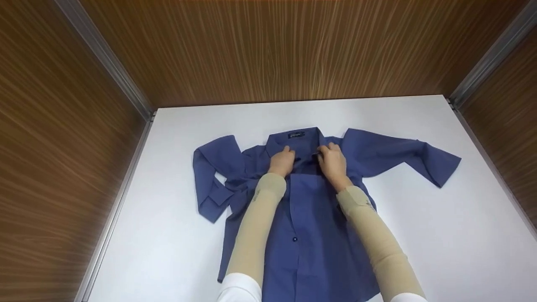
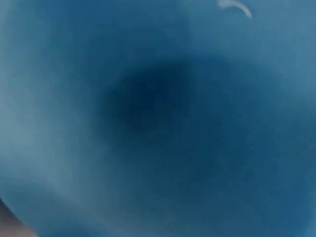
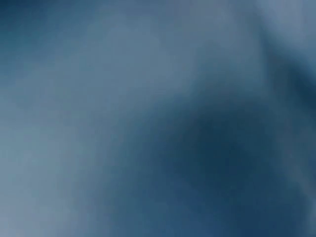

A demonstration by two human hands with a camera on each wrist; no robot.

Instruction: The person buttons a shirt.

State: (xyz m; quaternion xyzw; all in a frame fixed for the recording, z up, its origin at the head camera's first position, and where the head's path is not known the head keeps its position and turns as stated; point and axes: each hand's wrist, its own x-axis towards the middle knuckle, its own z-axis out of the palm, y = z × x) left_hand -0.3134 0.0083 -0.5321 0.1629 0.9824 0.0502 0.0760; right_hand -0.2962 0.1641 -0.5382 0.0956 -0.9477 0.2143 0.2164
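Tan sleeves (image 1: 252, 233) run toward 12 o'clock; left hand (image 1: 282, 162) and right hand (image 1: 334, 164) pinch the shirt (image 1: 321, 247) near its collar (image 1: 273, 145), seemingly arranging its front (image 1: 311, 197); next move needs even tension.

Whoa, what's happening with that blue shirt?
A person is handling the blue shirt, which lies spread out on a white table. Their left hand and right hand grip it just below the collar, one on each side. The neck is open, so the label inside shows. The sleeve on the left is folded back on itself; the sleeve on the right stretches outward.
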